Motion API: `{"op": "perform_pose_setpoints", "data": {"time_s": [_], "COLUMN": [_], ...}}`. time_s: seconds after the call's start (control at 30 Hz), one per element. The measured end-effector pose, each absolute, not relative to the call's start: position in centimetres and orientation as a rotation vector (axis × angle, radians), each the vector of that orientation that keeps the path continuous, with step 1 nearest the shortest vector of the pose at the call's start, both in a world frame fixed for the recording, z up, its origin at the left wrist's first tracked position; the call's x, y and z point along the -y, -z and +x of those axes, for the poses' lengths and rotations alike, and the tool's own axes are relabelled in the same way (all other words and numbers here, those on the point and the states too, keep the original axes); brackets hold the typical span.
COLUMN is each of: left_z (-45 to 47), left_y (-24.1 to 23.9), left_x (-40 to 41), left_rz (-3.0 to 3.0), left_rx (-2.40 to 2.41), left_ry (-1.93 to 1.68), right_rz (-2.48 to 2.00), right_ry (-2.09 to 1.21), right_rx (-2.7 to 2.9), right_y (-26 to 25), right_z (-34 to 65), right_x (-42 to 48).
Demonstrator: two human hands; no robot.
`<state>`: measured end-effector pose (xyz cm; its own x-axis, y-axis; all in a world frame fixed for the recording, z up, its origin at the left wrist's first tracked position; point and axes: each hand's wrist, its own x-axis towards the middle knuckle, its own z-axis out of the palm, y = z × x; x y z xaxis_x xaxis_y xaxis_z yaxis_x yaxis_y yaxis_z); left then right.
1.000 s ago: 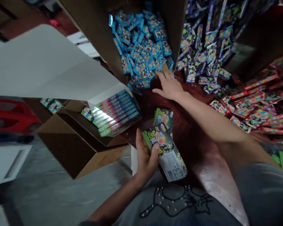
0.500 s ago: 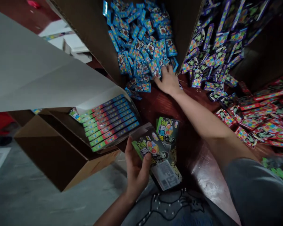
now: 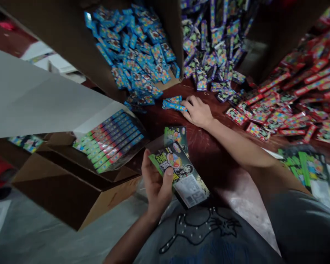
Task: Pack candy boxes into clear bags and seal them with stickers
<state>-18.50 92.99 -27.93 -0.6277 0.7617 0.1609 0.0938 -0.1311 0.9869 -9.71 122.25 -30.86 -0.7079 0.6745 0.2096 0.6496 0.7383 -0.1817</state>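
My left hand [image 3: 156,183] is closed round a green and black printed box [image 3: 178,172] with a barcode panel, held just above my lap. A second green box [image 3: 176,135] lies on the dark red table [image 3: 206,146] behind it. My right hand [image 3: 197,111] reaches forward with its fingers curled on a small stack of blue candy packs [image 3: 173,104], a little in front of the blue pile [image 3: 139,51] spilling from a brown carton.
Purple packs [image 3: 209,51] fill another carton at the top middle. Red packs [image 3: 294,95] lie heaped at the right. An open carton [image 3: 71,183] at the left holds a wrapped row of multicolour packs [image 3: 110,139] under a white flap [image 3: 35,99]. More green boxes [image 3: 308,167] sit at the right.
My right hand has drawn back from the blue pile toward me, pulling a few blue packs onto the table. My left hand keeps its hold on the green box.
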Motion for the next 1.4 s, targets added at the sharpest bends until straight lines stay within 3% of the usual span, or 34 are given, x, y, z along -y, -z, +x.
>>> {"op": "perform_pose_setpoints", "data": {"time_s": [0.27, 0.4, 0.53, 0.7, 0.87, 0.97, 1.17, 1.4], "left_z": [-12.7, -9.9, -8.3, -9.1, -9.8, -10.2, -9.9, -0.6], "left_y": [29.0, 32.1, 35.7, 33.7, 29.2, 28.2, 26.6, 26.3], "left_x": [-94.2, -94.1, -93.2, -93.8, -97.0, -98.5, -99.7, -101.8], "left_rz": [1.147, 1.255, 1.224, 1.839, 2.481, 2.514, 2.608, 2.502], "left_rx": [-1.520, -1.450, -1.482, -1.519, -0.833, -0.681, -0.775, -0.906], "left_ry": [-1.616, -1.458, -1.274, -1.044, -0.149, 0.125, 0.235, 0.022], "right_rz": [-1.387, -1.350, -1.436, -1.429, -1.218, -1.222, -1.321, -1.692], "right_ry": [-0.179, -0.510, -0.514, -0.586, -0.712, -0.729, -0.561, -0.323], "right_rx": [2.388, 2.475, 2.513, 2.460, 2.578, 2.624, 2.743, 2.543], "right_y": [26.4, 26.9, 27.8, 26.5, 26.8, 27.8, 29.6, 30.9], "right_z": [10.1, 22.3, 29.0, 30.3, 29.7, 30.8, 31.2, 27.8], "right_x": [-108.0, -102.0, -98.5, -98.3, -100.3, -100.4, -98.6, -96.5]}}
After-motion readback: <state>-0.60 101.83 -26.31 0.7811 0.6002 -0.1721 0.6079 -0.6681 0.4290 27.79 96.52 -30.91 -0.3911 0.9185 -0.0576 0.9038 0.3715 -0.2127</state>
